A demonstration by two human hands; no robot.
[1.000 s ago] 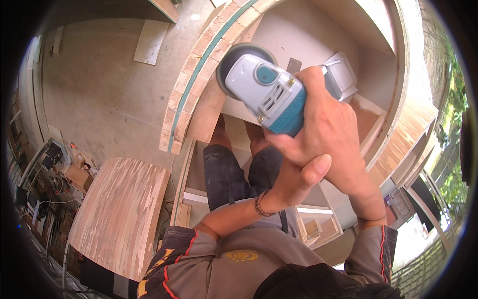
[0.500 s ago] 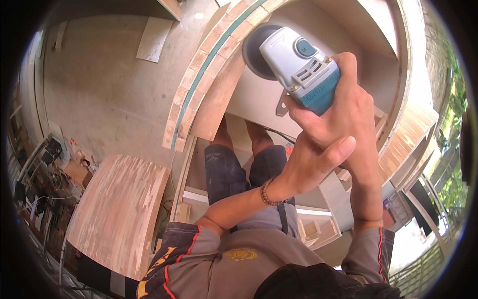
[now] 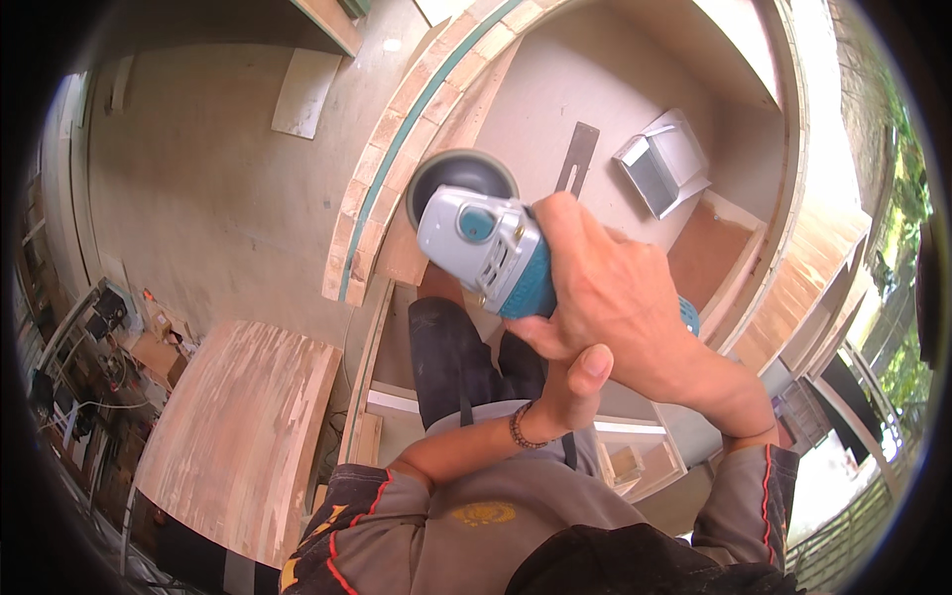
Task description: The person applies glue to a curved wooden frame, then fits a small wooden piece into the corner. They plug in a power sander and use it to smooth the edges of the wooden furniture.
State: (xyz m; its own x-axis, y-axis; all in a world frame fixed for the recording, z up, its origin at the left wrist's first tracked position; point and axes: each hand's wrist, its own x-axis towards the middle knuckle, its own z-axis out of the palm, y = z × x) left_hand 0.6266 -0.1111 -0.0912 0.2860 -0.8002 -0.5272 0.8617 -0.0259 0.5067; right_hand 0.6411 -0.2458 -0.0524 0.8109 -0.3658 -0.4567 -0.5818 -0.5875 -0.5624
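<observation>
An angle grinder [image 3: 471, 238] with a grey head and teal body is in my right hand [image 3: 625, 297], whose fingers wrap over the body. Below it comes my left hand [image 3: 567, 397], thumb pointing up; its other fingers are hidden under the grinder, which it appears to grip from beneath. The round dark disc [image 3: 461, 178] lies over the inner side of a curved edge of wooden blocks [image 3: 375, 164] with a teal stripe. Whether disc and wood touch I cannot tell.
Inside the curved frame lie an open box [image 3: 659, 164] and a flat slotted metal plate [image 3: 578, 154]. A curved wooden panel [image 3: 238, 436] stands at lower left. Clutter and cables fill the far left. A pale board [image 3: 302, 94] lies on the floor [image 3: 198, 169].
Both hands have brought the grinder down and to the left, towards the lower end of the curved wooden edge. The open box and metal plate now show inside the frame.
</observation>
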